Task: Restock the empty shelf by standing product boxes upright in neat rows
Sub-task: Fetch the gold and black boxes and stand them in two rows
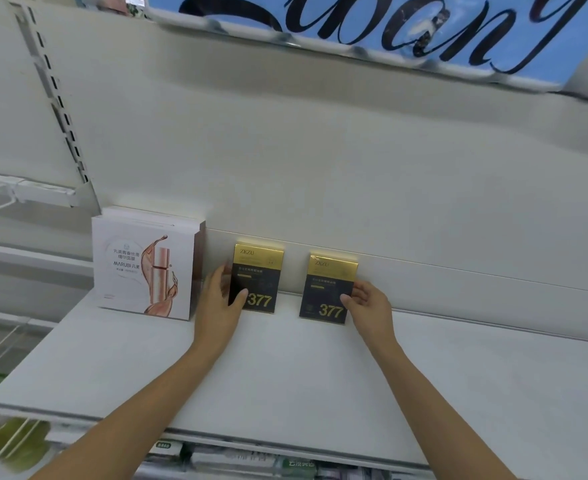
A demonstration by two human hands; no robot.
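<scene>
Two black-and-gold boxes marked 377 stand upright at the back of the white shelf (285, 375). My left hand (219, 303) grips the left box (259, 271) by its left edge, thumb on the front and fingers behind. The right box (327, 289) is held at its right edge by my right hand (368, 306), thumb on the front face. A gap of about one box width separates the two boxes.
A row of larger white boxes (143, 265) with a rose-gold bottle picture stands at the shelf's left end, close to my left hand. A blue sign (389, 32) hangs on the shelf above. Packed goods (251, 462) show on the shelf below.
</scene>
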